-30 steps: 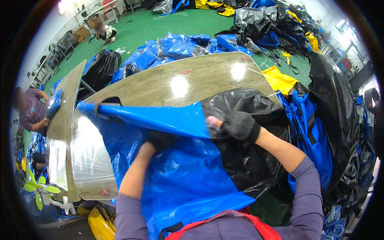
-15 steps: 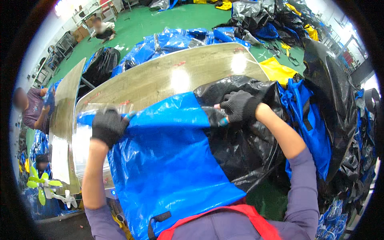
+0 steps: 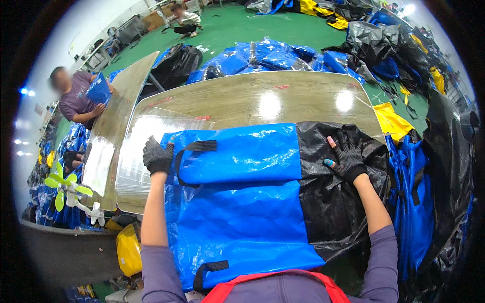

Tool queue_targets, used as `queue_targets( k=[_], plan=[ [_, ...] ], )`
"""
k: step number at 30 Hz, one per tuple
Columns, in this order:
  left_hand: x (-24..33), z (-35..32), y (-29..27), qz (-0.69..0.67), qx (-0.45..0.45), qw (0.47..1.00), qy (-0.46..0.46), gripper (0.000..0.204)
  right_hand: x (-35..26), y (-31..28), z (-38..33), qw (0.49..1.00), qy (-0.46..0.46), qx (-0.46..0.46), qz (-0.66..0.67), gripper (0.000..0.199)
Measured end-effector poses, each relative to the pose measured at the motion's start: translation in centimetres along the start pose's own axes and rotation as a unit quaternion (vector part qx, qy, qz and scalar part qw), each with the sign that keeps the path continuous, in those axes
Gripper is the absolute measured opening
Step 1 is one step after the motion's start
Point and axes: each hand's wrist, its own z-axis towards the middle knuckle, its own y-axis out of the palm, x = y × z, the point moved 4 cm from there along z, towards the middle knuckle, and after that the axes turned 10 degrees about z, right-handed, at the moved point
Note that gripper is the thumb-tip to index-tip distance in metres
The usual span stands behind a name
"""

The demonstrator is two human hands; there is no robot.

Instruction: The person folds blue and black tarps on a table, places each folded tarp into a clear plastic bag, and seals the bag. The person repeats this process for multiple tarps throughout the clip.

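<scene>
A large blue-and-black plastic sheet bag [image 3: 237,207] lies spread before me, its upper part folded over in a band along the table. Black webbing handles [image 3: 201,146] show at its upper left and near edge. My left hand [image 3: 159,157], in a black-grey glove with bare fingertips, is closed at the bag's upper left corner, thumb on the blue side and fingers curled beside the edge. My right hand [image 3: 347,157], gloved alike, presses flat on the black end with its fingers spread.
A wood-patterned table [image 3: 232,98] supports the bag, with clear plastic sheets [image 3: 146,146] at its left. A green fan [image 3: 64,186] is near the left. Another person [image 3: 81,96] handles a blue packet at a side table. Blue packages [image 3: 257,55] and yellow material [image 3: 391,121] lie beyond.
The bag has been laid flatter, and a handle now shows at its upper left. My right hand has moved right and spread on the black end. The view has shifted.
</scene>
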Motion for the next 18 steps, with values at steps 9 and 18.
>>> queue_targets(
  k=[9, 18],
  plan=[
    [6.2, 1.6, 0.8, 0.145, -0.105, 0.979, 0.099, 0.077, 0.9, 2.3, -1.3, 0.995, -0.011, 0.086, 0.055, 0.075],
    [33.5, -11.9, -12.6, -0.286, -0.141, 0.737, 0.596, 0.058, -1.0, -7.7, -7.0, 0.906, -0.080, -0.097, 0.404, 0.066]
  ],
)
